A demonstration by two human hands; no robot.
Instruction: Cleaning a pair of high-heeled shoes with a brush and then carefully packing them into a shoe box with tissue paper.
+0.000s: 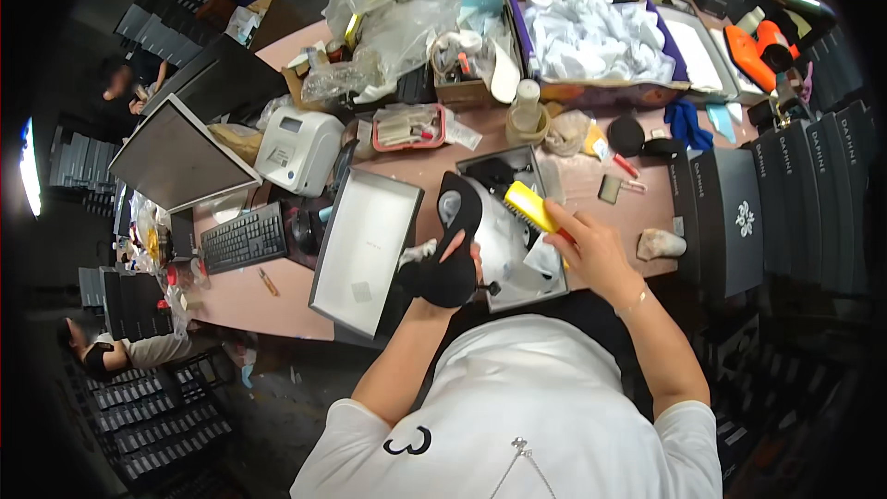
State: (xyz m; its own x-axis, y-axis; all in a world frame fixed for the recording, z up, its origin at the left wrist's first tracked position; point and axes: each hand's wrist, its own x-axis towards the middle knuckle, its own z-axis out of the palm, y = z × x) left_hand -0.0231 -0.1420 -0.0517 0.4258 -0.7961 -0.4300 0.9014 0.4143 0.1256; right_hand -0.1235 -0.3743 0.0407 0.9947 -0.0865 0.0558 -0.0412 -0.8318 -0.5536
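Gripping a black shoe (467, 219) mid-frame in the left hand (476, 261) and a yellow brush (528, 204) over an open box (552, 286), right of centre, in the right hand (591, 245).

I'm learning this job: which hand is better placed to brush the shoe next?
Probably the right hand: it holds the yellow brush, while the left hand grips the black shoe.

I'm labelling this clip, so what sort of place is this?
Probably a shoe packing or finishing workroom: the left hand holds a black shoe, the right hand a yellow brush, and many dark boxes are stacked nearby.
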